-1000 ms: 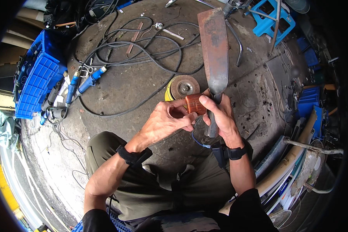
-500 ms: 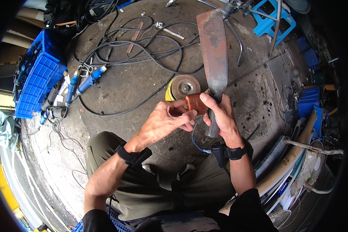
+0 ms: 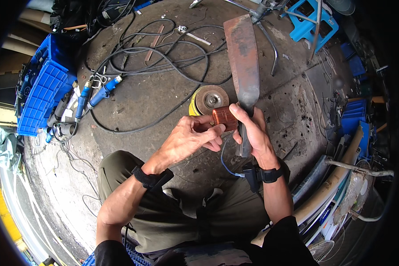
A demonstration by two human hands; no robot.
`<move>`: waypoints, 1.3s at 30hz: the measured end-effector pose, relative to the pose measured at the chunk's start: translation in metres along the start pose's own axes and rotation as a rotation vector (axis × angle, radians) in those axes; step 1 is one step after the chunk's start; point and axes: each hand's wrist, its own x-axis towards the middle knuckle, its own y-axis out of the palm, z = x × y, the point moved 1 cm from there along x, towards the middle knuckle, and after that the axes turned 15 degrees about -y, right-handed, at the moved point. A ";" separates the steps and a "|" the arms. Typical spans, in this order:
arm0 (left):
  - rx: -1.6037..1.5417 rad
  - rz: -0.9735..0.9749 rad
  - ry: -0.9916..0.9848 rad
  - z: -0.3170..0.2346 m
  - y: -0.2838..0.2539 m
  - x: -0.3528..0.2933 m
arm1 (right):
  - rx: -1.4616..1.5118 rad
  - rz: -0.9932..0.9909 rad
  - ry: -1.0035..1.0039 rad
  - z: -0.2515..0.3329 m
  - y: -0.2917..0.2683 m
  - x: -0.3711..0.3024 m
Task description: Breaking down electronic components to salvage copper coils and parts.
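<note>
In my right hand (image 3: 255,133) is a broad-bladed knife (image 3: 244,60), its rust-brown blade pointing away from me and its dark grey handle end showing below the fingers. A small coil of copper-coloured wire (image 3: 224,119) sits against the knife's handle, beside my right thumb. The fingers of my left hand (image 3: 193,135) close on the coil's left end. Just beyond the coil, a round grinding disc (image 3: 207,98) with a metal hub and a yellow casing at its left lies on the ground. Whether the wire goes round the handle is hidden.
Black cable (image 3: 177,66) loops over the concrete floor ahead. Blue connectors (image 3: 103,94) lie by a blue crate (image 3: 44,91) at left. A light-blue plastic stool (image 3: 312,24) stands at far right. Pipes and boards (image 3: 330,190) lean near my right knee.
The knife's blade has tilted slightly to the left, and my right thumb has shifted a little with it. My left hand keeps nearly the same place on the coil.
</note>
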 end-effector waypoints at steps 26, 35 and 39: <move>-0.483 -0.188 0.359 0.004 -0.056 -0.001 | -0.430 -0.511 -0.109 0.040 -0.166 -0.063; -0.572 -0.335 0.416 0.002 -0.072 -0.018 | -1.145 -0.568 -0.016 -0.188 -0.243 -0.167; -0.627 -0.292 0.441 -0.002 -0.071 -0.018 | -1.168 -0.599 0.297 -0.317 -0.286 -0.213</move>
